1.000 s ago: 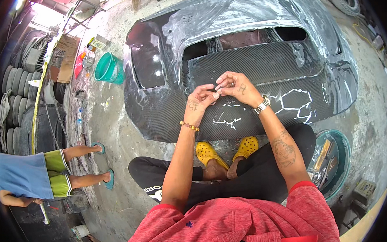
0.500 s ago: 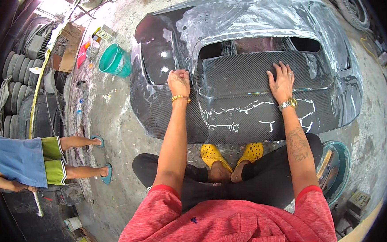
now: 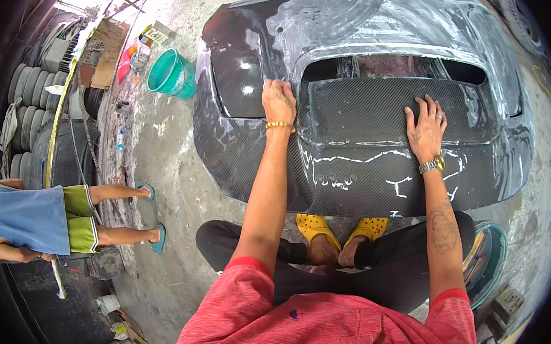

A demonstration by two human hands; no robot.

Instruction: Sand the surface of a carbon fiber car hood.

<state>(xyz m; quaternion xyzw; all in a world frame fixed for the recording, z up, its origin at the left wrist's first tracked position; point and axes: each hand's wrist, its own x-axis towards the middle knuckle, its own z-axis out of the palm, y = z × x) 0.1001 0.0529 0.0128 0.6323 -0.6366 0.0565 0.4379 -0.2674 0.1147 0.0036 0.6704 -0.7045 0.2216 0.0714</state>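
Note:
A dark carbon-weave car hood (image 3: 352, 186), wet and streaked with whitish film over its far part, lies before me. My left hand (image 3: 279, 100) is closed with curled fingers, pressed on the raised ridge between the glossy left recess (image 3: 237, 67) and the central scoop (image 3: 373, 112). Whatever it may hold is hidden under the fingers. On the scoop's right part, my right hand (image 3: 427, 128) rests flat with fingers spread, holding nothing. White, shiny broken lines run across the hood's near section.
A green bucket (image 3: 172, 76) stands left of the hood, and a tub (image 3: 488, 263) with tools sits by my right knee. At left, a person in a blue top (image 3: 29, 215) stands near stacked tires (image 3: 34, 92). Another tire (image 3: 518, 18) lies at far right.
My left hand has slid a little farther away along the ridge, still closed. My right hand stays flat on the scoop. The whole view has shifted slightly.

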